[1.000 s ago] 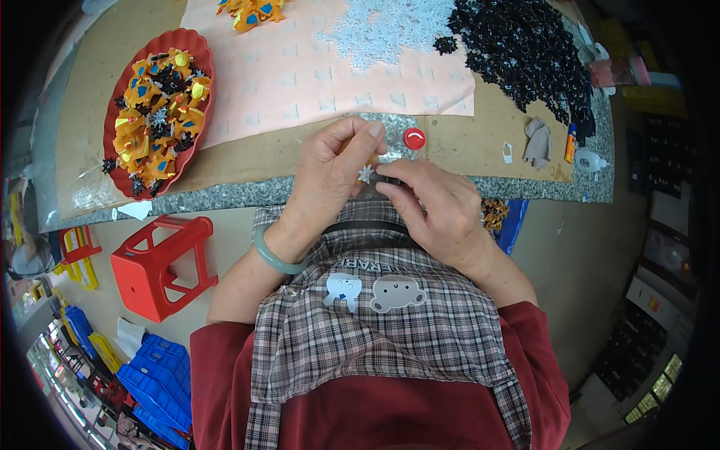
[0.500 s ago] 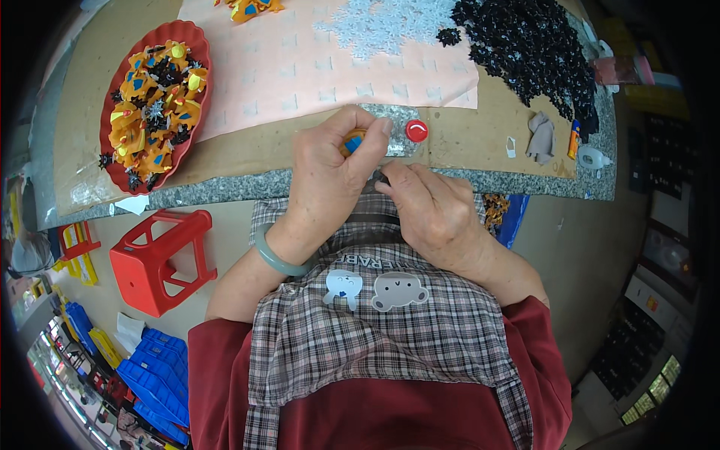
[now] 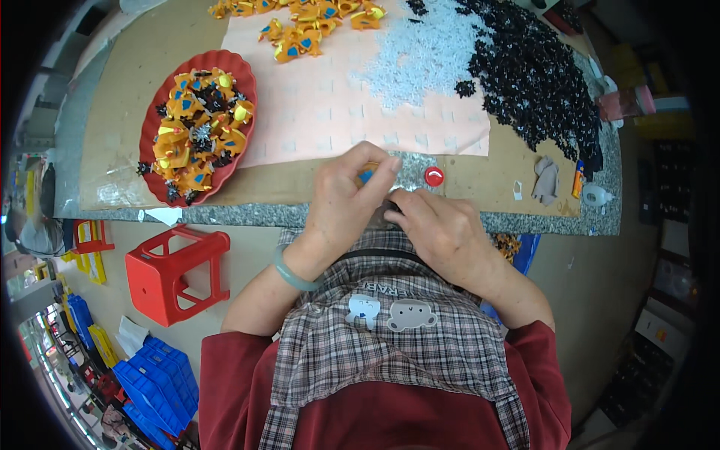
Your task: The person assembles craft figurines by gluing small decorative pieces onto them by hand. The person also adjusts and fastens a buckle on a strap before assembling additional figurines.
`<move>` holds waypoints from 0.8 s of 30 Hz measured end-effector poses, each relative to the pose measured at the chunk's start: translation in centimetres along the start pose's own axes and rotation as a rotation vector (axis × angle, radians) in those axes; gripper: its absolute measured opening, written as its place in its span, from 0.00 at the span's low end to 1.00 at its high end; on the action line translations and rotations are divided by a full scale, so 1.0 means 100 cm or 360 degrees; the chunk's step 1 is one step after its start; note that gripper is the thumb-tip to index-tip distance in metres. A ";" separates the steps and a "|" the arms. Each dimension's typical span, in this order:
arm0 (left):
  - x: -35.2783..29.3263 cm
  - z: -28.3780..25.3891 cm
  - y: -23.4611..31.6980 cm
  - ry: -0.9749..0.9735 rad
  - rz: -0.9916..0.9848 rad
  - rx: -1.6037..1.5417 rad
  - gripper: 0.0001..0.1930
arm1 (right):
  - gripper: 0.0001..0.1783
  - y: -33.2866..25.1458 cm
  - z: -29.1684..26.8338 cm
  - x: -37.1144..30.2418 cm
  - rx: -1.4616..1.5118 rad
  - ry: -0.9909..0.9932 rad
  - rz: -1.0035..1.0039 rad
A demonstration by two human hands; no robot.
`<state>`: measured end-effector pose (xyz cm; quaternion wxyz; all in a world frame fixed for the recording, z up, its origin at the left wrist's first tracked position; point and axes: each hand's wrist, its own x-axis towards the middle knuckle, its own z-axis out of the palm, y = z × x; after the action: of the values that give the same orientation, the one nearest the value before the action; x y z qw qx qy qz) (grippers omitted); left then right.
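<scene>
My left hand (image 3: 337,201), with a pale green bangle at the wrist, is closed round an orange toy figure (image 3: 366,175); only a bit of orange and a blue patch show between thumb and fingers. Close beside it at the table's near edge, my right hand (image 3: 444,231) pinches a small dark piece (image 3: 389,205), mostly hidden by the fingertips. Just beyond the hands lies a round red cap (image 3: 434,176). On the left, a red scalloped tray (image 3: 248,112) holds orange figures and black spiky pieces.
More orange figures (image 3: 307,34) lie on a pink sheet (image 3: 300,112) at the far side. Heaps of small white pieces (image 3: 424,56) and black pieces (image 3: 532,82) spread to the right. A grey cloth (image 3: 546,181) and small bottle (image 3: 596,196) sit near the right edge. A red stool (image 3: 176,274) stands below left.
The view has tilted up, bringing more orange figures at the far side into sight. Both hands keep nearly the same grip and place by the table edge.
</scene>
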<state>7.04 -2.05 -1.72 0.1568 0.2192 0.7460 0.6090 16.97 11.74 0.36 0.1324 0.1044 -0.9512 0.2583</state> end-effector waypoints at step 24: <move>0.087 -0.208 -0.031 0.0652 0.0424 0.1828 0.15 | 0.05 0.128 -0.037 0.016 -0.0315 0.0350 0.0460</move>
<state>-11.25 -15.48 -0.08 -0.2096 0.2385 0.9355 0.1547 12.83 24.28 -2.00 0.2066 -0.0755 -0.9569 0.1897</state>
